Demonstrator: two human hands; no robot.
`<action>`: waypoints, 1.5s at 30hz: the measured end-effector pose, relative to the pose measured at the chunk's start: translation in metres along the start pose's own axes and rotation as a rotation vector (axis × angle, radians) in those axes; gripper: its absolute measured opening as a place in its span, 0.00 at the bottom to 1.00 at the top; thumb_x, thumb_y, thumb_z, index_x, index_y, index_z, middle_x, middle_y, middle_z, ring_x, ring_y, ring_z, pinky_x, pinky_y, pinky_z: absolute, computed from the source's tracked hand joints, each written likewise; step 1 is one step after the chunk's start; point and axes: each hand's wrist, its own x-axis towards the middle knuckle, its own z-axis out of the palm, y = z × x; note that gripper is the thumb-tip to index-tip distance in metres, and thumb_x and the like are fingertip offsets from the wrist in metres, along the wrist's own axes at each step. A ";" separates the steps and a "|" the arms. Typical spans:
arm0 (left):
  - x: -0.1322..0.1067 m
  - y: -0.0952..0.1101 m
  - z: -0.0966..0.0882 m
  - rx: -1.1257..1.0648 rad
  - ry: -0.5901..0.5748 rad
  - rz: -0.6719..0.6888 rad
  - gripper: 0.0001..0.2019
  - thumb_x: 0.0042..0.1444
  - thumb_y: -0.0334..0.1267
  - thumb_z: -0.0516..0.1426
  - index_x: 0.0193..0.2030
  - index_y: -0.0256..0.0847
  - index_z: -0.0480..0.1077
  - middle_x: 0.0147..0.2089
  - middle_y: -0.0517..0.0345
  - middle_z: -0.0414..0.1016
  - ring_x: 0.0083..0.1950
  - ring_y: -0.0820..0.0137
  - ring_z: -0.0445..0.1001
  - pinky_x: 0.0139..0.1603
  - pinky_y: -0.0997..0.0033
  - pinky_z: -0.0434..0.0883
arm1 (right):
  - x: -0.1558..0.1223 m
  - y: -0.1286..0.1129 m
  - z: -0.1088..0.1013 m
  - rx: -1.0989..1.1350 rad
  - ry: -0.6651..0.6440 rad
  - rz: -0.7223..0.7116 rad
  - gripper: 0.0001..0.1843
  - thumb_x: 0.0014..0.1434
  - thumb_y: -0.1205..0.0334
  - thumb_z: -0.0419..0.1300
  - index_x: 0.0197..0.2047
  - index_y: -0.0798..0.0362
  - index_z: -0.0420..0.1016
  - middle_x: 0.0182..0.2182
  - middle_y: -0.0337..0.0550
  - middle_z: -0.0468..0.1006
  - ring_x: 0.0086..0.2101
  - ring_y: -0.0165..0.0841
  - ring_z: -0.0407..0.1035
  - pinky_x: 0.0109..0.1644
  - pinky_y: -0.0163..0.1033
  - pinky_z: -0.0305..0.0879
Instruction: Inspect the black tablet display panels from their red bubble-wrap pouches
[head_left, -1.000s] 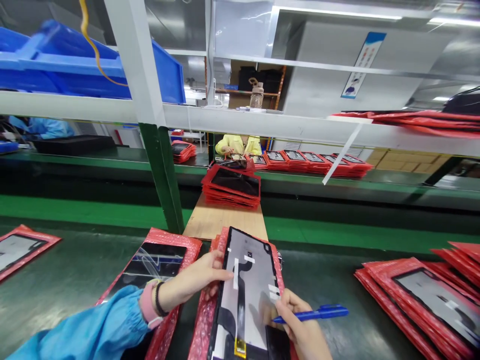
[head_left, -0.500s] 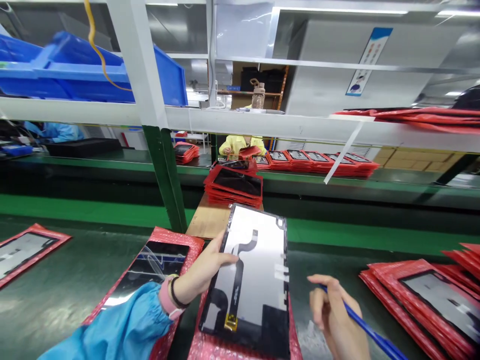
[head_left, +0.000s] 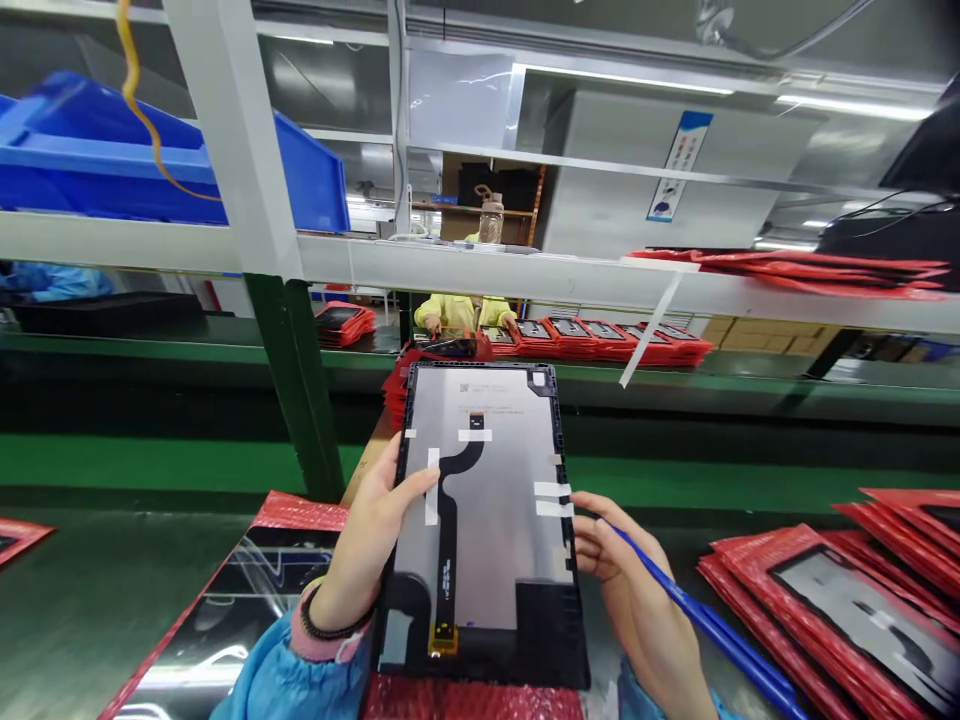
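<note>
The flat display panel (head_left: 495,530) is held up above the bench with its grey back turned to the wearer, its far end tipped up, a black ribbon cable (head_left: 447,550) running down it and white tape strips (head_left: 553,498) at its right edge. The left hand (head_left: 367,540) is clamped on the panel's left edge, thumb over the back. The right hand (head_left: 637,590) is closed loosely round a blue pen (head_left: 720,640); its fingertips meet the panel's right edge, though whether they grip it I cannot tell. Half a second ago that hand was well apart from the panel, and the back was washed out by glare; now the panel stands higher, and tape and faint print show clearly, so its back looks well placed for checking. A second ago the panel lay lower, over the red bubble wrap (head_left: 472,700) that now shows below its near edge; raised, it hides most of the wooden board (head_left: 367,460) beyond it. Left of the panel lies a glossy dark screen (head_left: 247,590) on red wrap; right of it, stacked red pouches (head_left: 757,590); beyond it, a co-worker in yellow (head_left: 457,312).
</note>
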 end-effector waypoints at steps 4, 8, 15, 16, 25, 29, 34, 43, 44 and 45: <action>0.000 -0.001 -0.002 0.018 -0.005 -0.016 0.26 0.53 0.40 0.65 0.59 0.43 0.68 0.53 0.53 0.79 0.54 0.58 0.77 0.55 0.62 0.73 | 0.002 0.015 0.008 -0.134 0.211 -0.025 0.20 0.49 0.47 0.70 0.43 0.47 0.81 0.45 0.44 0.81 0.40 0.40 0.74 0.39 0.37 0.71; -0.003 -0.007 -0.006 0.117 0.039 0.051 0.24 0.54 0.41 0.64 0.58 0.45 0.70 0.55 0.56 0.78 0.59 0.60 0.74 0.63 0.63 0.67 | 0.005 0.011 0.018 -0.385 0.039 -0.097 0.16 0.55 0.47 0.63 0.29 0.51 0.76 0.24 0.38 0.73 0.26 0.33 0.65 0.28 0.36 0.59; -0.002 -0.014 -0.006 0.183 0.066 0.007 0.22 0.55 0.42 0.64 0.57 0.47 0.71 0.57 0.58 0.78 0.62 0.59 0.71 0.64 0.66 0.65 | 0.018 0.015 0.026 -0.538 0.033 -0.084 0.21 0.59 0.50 0.58 0.22 0.49 0.55 0.20 0.30 0.50 0.23 0.27 0.44 0.26 0.35 0.44; -0.001 -0.014 -0.006 0.176 0.056 -0.001 0.22 0.55 0.42 0.64 0.57 0.47 0.71 0.56 0.58 0.78 0.62 0.59 0.71 0.63 0.65 0.66 | 0.018 0.017 0.025 -0.529 0.041 -0.077 0.22 0.58 0.49 0.59 0.21 0.49 0.55 0.20 0.30 0.50 0.23 0.27 0.44 0.25 0.35 0.44; 0.009 -0.020 -0.013 0.026 -0.005 -0.052 0.25 0.55 0.39 0.64 0.60 0.44 0.69 0.58 0.56 0.77 0.61 0.59 0.72 0.61 0.65 0.68 | 0.012 0.016 0.011 -0.168 -0.083 0.014 0.13 0.58 0.52 0.64 0.26 0.50 0.74 0.24 0.37 0.68 0.28 0.32 0.60 0.32 0.36 0.59; 0.010 -0.021 -0.013 0.011 -0.012 -0.043 0.25 0.56 0.38 0.63 0.61 0.44 0.68 0.58 0.56 0.76 0.62 0.58 0.71 0.61 0.65 0.69 | 0.016 0.019 0.009 -0.073 -0.058 0.032 0.13 0.56 0.55 0.67 0.23 0.50 0.73 0.22 0.35 0.65 0.26 0.31 0.58 0.29 0.35 0.59; 0.009 -0.022 -0.013 0.011 -0.028 -0.029 0.25 0.56 0.38 0.63 0.61 0.45 0.68 0.60 0.57 0.75 0.61 0.59 0.72 0.61 0.65 0.68 | 0.016 0.020 0.011 -0.057 -0.009 0.006 0.15 0.52 0.52 0.68 0.20 0.50 0.73 0.20 0.37 0.66 0.24 0.32 0.60 0.26 0.37 0.59; -0.002 -0.024 -0.012 0.254 -0.025 0.057 0.27 0.58 0.43 0.62 0.64 0.49 0.64 0.61 0.59 0.73 0.61 0.62 0.71 0.57 0.72 0.69 | 0.010 0.011 0.022 -0.459 0.095 -0.098 0.23 0.55 0.46 0.62 0.19 0.49 0.60 0.18 0.33 0.55 0.23 0.30 0.49 0.26 0.37 0.48; -0.003 -0.024 -0.012 0.268 -0.033 0.062 0.27 0.59 0.43 0.61 0.64 0.49 0.64 0.61 0.59 0.73 0.61 0.62 0.71 0.57 0.72 0.69 | 0.010 0.010 0.023 -0.509 0.095 -0.103 0.24 0.56 0.45 0.61 0.19 0.49 0.57 0.19 0.32 0.52 0.23 0.29 0.47 0.27 0.37 0.45; -0.003 -0.024 -0.012 0.277 -0.038 0.066 0.26 0.59 0.43 0.61 0.64 0.49 0.64 0.61 0.59 0.73 0.61 0.62 0.71 0.57 0.72 0.68 | 0.010 0.009 0.023 -0.547 0.092 -0.105 0.25 0.56 0.45 0.61 0.19 0.49 0.55 0.19 0.32 0.50 0.23 0.29 0.45 0.27 0.38 0.44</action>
